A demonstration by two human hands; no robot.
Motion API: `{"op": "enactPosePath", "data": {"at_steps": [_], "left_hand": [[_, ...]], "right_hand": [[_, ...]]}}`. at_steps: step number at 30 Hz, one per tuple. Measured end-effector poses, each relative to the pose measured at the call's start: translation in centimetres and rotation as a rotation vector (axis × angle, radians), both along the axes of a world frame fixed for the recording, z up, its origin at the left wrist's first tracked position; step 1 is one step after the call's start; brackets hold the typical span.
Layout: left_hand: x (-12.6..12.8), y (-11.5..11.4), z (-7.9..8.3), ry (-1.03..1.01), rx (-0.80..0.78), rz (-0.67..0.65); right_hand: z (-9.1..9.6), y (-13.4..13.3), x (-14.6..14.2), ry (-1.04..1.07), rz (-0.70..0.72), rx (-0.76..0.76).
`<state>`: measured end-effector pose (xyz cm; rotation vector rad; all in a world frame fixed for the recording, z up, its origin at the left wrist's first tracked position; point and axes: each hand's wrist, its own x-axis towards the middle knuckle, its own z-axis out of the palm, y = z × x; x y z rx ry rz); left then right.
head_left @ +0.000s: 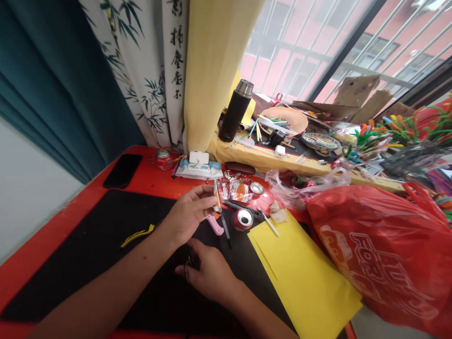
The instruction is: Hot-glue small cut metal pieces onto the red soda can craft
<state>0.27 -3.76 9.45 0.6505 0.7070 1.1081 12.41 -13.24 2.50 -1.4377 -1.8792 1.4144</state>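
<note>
Above the flat black mat (pixel 70 263), left hand (pixel 187 212) is pinching a narrow orange-silver metal strip (pixel 216 195); curled right hand (pixel 208 275) is gripping a small dark handle (pixel 189 260).

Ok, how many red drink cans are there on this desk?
2: a red can on the black mat, and another red can at the far end of the red desk. More may hide among the metal scraps.

glossy plastic bag (pixel 381 254); matt yellow paper (pixel 300 278); matt black mat (pixel 81 249); metal can (pixel 243 219)
</note>
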Motion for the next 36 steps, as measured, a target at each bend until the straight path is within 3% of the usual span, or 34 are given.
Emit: {"op": "enactPosePath", "data": {"at_steps": [8, 16, 23, 29, 36], "left_hand": [[0.1, 0.3, -0.8, 0.003, 0.001, -0.022], [0.3, 0.6, -1.8, 0.053, -0.038, 0.022], [0.6, 0.7, -2.2, 0.064, -0.016, 0.021], [0.8, 0.6, -2.0, 0.074, 0.008, 0.01], [1.1, 0.5, -2.9, 0.128, 0.034, 0.012]], "right_hand": [[1.9, -0.3, -0.3, -0.342, 0.333, 0.223], [3.9, -0.3, -0.7, -0.48, 0.448, 0.299], [4.4, -0.9, -0.4, -0.448, 0.461, 0.341], [3.9, -0.8, 1.0, -0.225, 0.314, 0.246], [0.2, -0.8, 3.1, 0.263, -0.199, -0.022]]}}
